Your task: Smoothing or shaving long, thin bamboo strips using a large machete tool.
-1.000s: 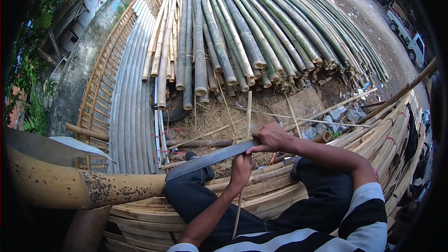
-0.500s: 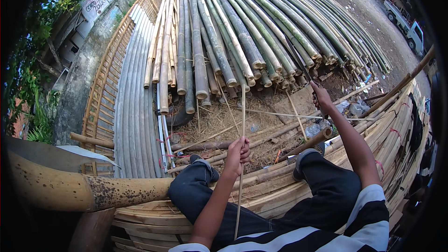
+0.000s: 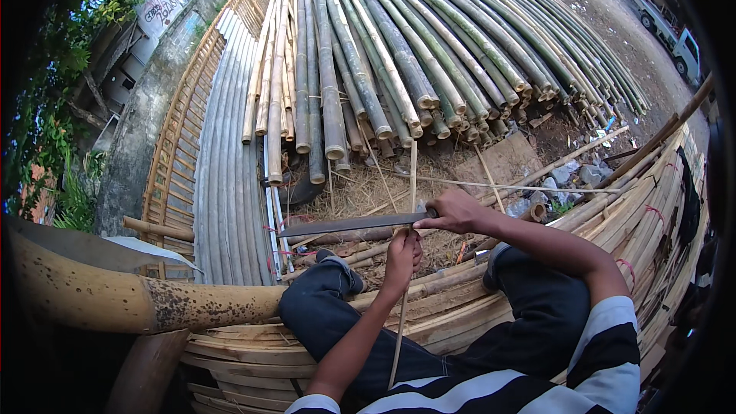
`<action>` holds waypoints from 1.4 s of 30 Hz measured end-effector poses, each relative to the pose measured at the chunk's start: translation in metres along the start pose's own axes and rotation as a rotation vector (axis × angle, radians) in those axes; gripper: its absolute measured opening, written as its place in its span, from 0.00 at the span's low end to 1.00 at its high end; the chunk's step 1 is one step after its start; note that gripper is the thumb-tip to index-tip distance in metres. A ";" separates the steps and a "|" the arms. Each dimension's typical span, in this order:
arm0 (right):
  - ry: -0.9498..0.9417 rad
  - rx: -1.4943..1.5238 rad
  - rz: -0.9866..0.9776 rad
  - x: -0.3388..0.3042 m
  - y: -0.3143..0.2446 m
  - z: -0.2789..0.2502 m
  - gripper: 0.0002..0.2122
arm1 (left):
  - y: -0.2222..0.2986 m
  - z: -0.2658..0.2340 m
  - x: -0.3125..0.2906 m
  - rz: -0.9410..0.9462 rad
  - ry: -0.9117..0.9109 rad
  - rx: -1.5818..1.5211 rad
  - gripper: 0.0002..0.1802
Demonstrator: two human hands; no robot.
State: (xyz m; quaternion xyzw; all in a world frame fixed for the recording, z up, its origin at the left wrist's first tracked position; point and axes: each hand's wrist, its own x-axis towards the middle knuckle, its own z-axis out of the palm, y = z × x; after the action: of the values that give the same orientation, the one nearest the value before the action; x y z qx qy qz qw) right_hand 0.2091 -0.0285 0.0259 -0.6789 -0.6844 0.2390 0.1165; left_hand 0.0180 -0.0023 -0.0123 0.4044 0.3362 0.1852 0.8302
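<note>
A long, thin bamboo strip stands nearly upright in front of me, its lower end by my lap. My left hand is closed around the strip near its middle. In my right hand is the handle of a machete. Its long dark blade points left and lies level across the strip, just above my left hand. The part of the strip behind the blade is hidden; its upper end shows above it. Whether the edge bites into the strip, I cannot tell.
A large stack of bamboo poles fills the far side. Corrugated sheets and a bamboo lattice lie left. A thick spotted bamboo pole is at my left knee. Split bamboo slats are piled right and beneath me. A truck stands far right.
My right hand has swung down and left from the raised position on the right, bringing the machete to the strip. The left hand keeps its hold, having shifted slightly right. The view has turned slightly.
</note>
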 end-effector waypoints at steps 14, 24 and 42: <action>0.467 -0.241 0.776 -0.016 0.190 -0.059 0.36 | -0.020 0.006 -0.016 -0.077 -0.106 0.006 0.13; 0.739 1.026 0.810 -0.041 0.153 -0.032 0.28 | 0.004 -0.026 0.019 -0.348 -0.249 -0.600 0.14; 0.037 -0.147 -0.050 0.008 -0.005 0.011 0.36 | -0.010 -0.004 -0.009 -0.119 0.023 -0.365 0.07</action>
State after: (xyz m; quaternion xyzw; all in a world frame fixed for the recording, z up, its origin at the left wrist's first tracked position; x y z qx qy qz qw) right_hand 0.1995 -0.0223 0.0175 -0.6725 -0.7146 0.1727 0.0847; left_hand 0.0093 -0.0117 -0.0180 0.2242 0.3299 0.1982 0.8953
